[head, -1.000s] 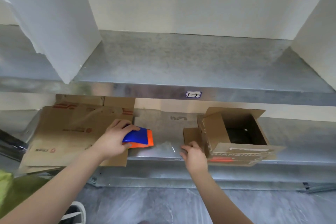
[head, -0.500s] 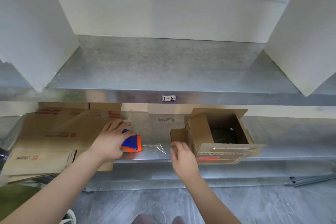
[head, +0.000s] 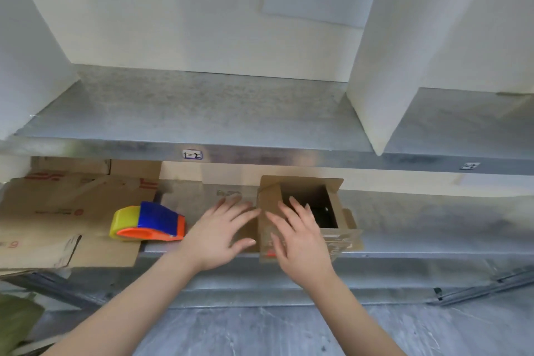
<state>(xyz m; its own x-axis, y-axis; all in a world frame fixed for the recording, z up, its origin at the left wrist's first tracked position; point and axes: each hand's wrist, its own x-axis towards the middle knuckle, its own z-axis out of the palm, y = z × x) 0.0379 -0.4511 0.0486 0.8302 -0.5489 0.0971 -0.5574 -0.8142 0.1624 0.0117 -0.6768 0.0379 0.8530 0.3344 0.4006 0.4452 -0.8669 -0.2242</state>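
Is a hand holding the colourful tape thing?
No, the tape dispenser lies untouched on cardboard; left hand and right hand are at the box.

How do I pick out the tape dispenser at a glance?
Find the lower metal shelf, under the label 1-2. The tape dispenser lies at the edge of the flattened cardboard, left of the left hand. It alone is brightly coloured: blue, yellow and orange.

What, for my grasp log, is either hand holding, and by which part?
Nothing is gripped. The left hand and right hand are open, fingers straight, at the cardboard box; the tape dispenser lies free.
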